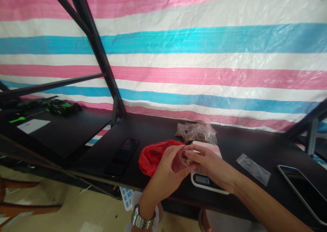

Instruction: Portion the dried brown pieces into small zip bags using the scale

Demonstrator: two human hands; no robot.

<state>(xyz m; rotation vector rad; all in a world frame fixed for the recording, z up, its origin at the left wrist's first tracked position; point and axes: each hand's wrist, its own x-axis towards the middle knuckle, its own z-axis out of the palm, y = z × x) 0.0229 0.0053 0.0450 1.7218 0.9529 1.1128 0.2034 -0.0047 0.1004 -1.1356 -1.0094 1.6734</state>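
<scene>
My left hand, with a metal watch on the wrist, is curled around a small clear plastic container with brown bits in it; whether it is a cup or a bag I cannot tell. The fingers of my right hand close on its near right side, some at the opening. Both hands are over a white kitchen scale with a lit display, its digits too blurred to read. A red plastic bag lies open beside my left hand. Behind the scale are several clear bags of brown bits.
An empty clear zip bag lies right of the scale, with a phone beyond it. Another dark phone is on the left. Black frame bars rise beside the black table, before a striped sheet.
</scene>
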